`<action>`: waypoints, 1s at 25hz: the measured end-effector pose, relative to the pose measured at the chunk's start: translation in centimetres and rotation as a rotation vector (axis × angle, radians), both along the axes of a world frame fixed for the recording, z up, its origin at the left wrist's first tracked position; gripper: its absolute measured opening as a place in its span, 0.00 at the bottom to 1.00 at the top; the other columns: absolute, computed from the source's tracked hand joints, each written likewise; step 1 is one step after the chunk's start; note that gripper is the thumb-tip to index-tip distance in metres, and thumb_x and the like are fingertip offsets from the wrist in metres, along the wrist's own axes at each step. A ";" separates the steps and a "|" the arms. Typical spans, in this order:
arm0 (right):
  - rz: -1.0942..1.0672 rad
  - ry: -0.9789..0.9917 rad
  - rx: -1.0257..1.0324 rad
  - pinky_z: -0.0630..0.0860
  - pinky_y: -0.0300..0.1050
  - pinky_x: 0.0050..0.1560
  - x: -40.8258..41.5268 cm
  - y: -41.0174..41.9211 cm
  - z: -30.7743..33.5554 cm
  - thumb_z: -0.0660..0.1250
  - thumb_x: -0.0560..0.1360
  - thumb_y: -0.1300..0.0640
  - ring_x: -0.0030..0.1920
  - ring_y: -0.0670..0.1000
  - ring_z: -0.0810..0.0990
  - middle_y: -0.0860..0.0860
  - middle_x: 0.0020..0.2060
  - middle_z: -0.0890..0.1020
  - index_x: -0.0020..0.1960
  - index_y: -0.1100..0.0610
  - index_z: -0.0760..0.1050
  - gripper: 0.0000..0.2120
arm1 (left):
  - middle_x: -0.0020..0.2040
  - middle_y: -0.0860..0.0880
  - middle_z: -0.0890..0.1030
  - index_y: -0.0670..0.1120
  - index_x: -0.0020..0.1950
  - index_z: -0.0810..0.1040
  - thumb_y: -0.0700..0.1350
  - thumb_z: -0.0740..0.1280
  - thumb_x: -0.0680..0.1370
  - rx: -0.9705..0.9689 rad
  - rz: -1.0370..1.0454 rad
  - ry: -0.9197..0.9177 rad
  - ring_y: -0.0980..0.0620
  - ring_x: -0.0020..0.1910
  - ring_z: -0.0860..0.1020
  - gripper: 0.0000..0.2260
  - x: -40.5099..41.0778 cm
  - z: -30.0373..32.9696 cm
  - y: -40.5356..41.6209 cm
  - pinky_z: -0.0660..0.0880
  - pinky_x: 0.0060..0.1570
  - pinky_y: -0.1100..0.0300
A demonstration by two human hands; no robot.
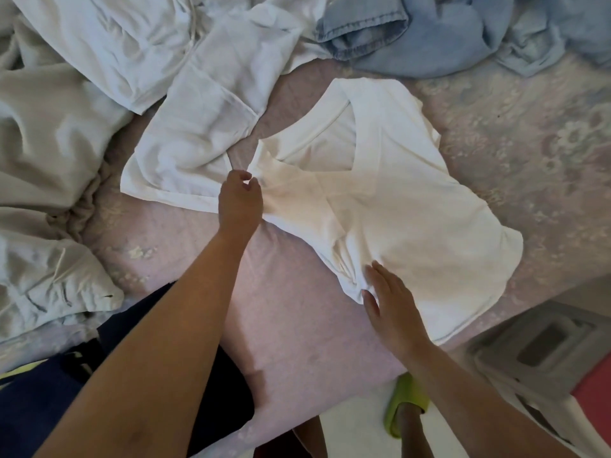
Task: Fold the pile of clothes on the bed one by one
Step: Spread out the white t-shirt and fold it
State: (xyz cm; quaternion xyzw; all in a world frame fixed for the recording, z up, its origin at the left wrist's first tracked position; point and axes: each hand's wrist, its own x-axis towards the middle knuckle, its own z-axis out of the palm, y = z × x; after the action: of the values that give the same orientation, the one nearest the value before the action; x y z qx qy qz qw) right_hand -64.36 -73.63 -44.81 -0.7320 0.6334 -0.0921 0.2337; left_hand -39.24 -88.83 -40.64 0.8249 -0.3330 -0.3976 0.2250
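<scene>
White V-neck top (396, 200) lies flat on the bed (297, 325), centre-right, neckline toward the far side, hem toward the near right edge of the mattress. Both hands are on its left side, well apart from each other.

Left hand (239, 201) is at the top's far-left corner, near the shoulder/sleeve; thumb and fingers curled together pinching the fabric edge there. Right hand (388, 309) is nearer, at the near-left edge of the top; fingers straight and spread slightly, palm resting flat on the cloth, holding nothing. Fabric bunches into small creases just beside the right fingertips.

Top: thin smooth knit, soft wrinkles, banded V neckline, stitched hem.

Sheet: pale pink-lilac with a faded floral print, smooth under the top.

Pile: white woven shirt (185, 137) just left of the top, crumpled, touching or nearly touching it by the left hand. More white and pale grey-green cloth (49, 127) heaped far left, heavily wrinkled. Light blue denim (396, 31) at the far edge, thick rolled hem visible. Dark navy garment (49, 391) near left, partly under the left forearm.

Off the bed, near: green slipper (408, 404) on a foot; grey-white plastic bin (545, 342) near right.
</scene>
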 end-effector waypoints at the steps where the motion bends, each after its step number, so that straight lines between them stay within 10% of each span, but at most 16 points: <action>1: -0.101 -0.078 0.048 0.75 0.52 0.56 0.9 -0.9 0.2 0.60 0.77 0.56 0.56 0.62 0.78 0.60 0.56 0.79 0.62 0.65 0.75 0.18 | 0.57 0.42 0.76 0.42 0.60 0.75 0.44 0.61 0.80 -0.085 -0.140 -0.160 0.46 0.51 0.77 0.11 0.7 -0.7 0.3 0.73 0.54 0.58; 7: -0.402 -0.216 0.442 0.71 0.49 0.51 5.8 -7.2 0.2 0.69 0.73 0.47 0.48 0.54 0.74 0.53 0.43 0.76 0.48 0.57 0.79 0.13 | 0.51 0.49 0.80 0.45 0.54 0.80 0.52 0.70 0.75 -0.019 -0.686 -0.358 0.45 0.56 0.74 0.13 1.7 -2.4 -1.3 0.63 0.53 0.55; 12: -0.571 -0.353 0.392 0.62 0.39 0.40 6.9 -10.5 0.3 0.66 0.75 0.56 0.44 0.51 0.73 0.53 0.42 0.77 0.44 0.58 0.76 0.06 | 0.45 0.50 0.77 0.48 0.44 0.73 0.50 0.65 0.78 0.108 -0.609 -0.387 0.46 0.46 0.76 0.07 2.5 -2.4 -2.6 0.66 0.54 0.51; 18: -0.416 -0.290 0.354 0.67 0.43 0.44 3.7 -7.7 0.5 0.66 0.75 0.56 0.46 0.53 0.75 0.50 0.41 0.77 0.50 0.58 0.77 0.06 | 0.58 0.44 0.77 0.43 0.61 0.72 0.51 0.60 0.81 0.005 -0.809 -0.672 0.42 0.57 0.75 0.15 0.7 -3.5 -0.9 0.64 0.54 0.50; 22: -0.189 0.000 0.311 0.69 0.50 0.49 2.7 -3.7 0.4 0.67 0.76 0.52 0.49 0.56 0.74 0.53 0.45 0.77 0.48 0.59 0.77 0.10 | 0.50 0.48 0.79 0.47 0.52 0.74 0.53 0.60 0.80 0.156 -0.494 -0.458 0.45 0.50 0.75 0.11 0.7 -3.3 -1.1 0.58 0.49 0.53; 25: -0.097 0.112 0.397 0.70 0.49 0.51 2.9 -3.3 0.3 0.61 0.79 0.53 0.53 0.57 0.73 0.55 0.49 0.77 0.51 0.59 0.77 0.11 | 0.44 0.49 0.80 0.49 0.46 0.73 0.54 0.59 0.80 0.223 -0.678 -0.620 0.46 0.46 0.76 0.10 1.8 -2.9 -1.2 0.58 0.48 0.52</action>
State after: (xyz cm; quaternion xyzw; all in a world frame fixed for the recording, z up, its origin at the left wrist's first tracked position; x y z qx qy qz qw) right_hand -61.49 -76.97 -44.54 -0.6444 0.6854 0.0640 0.3331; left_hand -37.42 -90.05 -43.56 0.7685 -0.5903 -0.2170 -0.1176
